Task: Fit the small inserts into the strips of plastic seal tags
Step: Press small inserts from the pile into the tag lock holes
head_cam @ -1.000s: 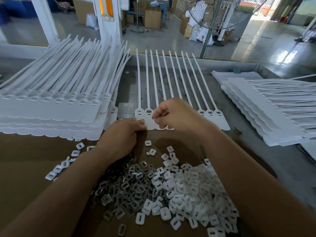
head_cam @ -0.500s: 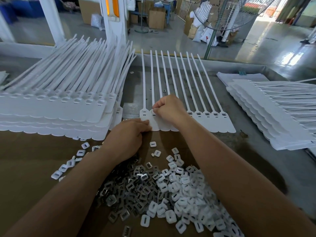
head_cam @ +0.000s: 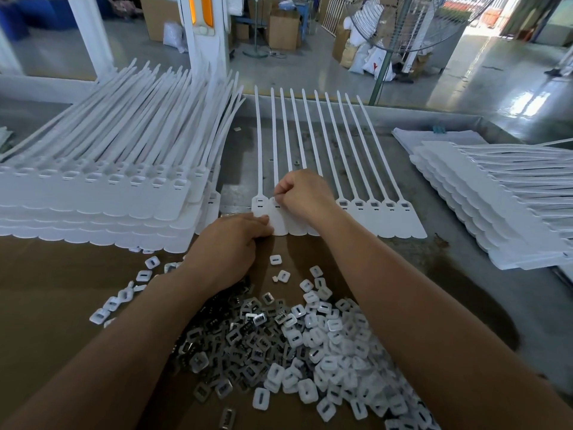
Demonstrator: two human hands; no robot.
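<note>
A tall stack of white tag strips lies at the left of the tabletop. The left hand is knuckles-up with its fingers curled, the tips resting on the near edge of the single strip of seal tags at centre; I cannot tell if its palm holds anything. The right hand pinches thumb and forefinger together over the second tag's socket; any insert there is too small to see. Loose inserts lie heaped on cardboard between the forearms. Another stack lies at the right.
</note>
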